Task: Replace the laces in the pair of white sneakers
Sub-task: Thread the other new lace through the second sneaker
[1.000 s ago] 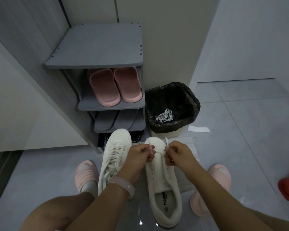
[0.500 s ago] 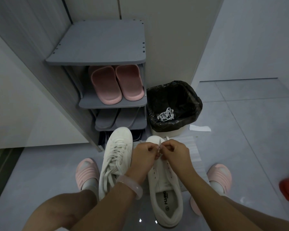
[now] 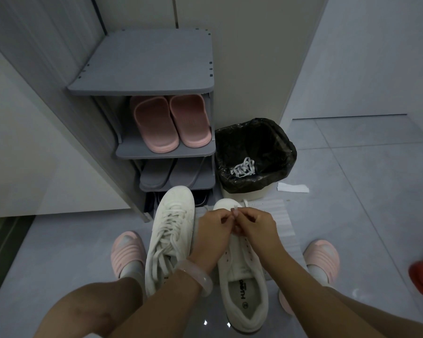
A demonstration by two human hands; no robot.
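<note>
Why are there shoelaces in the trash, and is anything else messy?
A tangle of white laces lies in the black-lined bin, likely thrown away. A white paper scrap sits loose on the floor beside it. Nothing looks broken.

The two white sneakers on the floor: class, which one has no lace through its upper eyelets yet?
The right sneaker, under both hands: its eyelets show bare. The left sneaker is fully laced.
</note>
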